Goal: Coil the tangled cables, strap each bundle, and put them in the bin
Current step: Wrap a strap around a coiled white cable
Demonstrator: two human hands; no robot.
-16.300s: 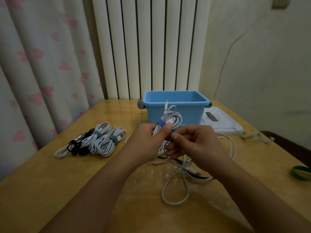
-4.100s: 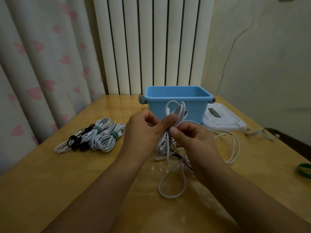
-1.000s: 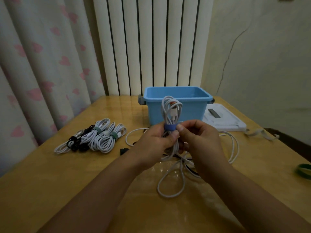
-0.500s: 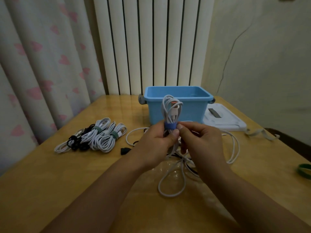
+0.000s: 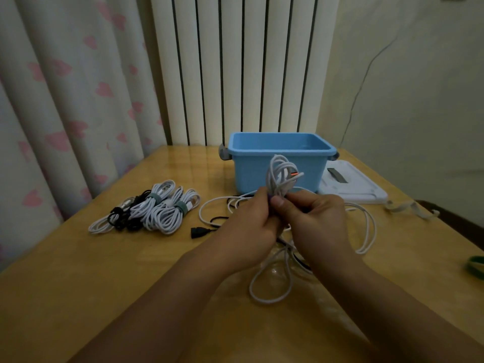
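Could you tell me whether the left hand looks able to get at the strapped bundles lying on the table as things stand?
Probably not yet: the left hand grips the white coil together with the right hand. The table toward the strapped bundles shows nothing in the way.

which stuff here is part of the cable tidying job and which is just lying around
Part of the job:
white cable coil, held by left hand and right hand
loose cables
strapped bundles
blue bin
green strap

Lying about:
white flat device
pale strip
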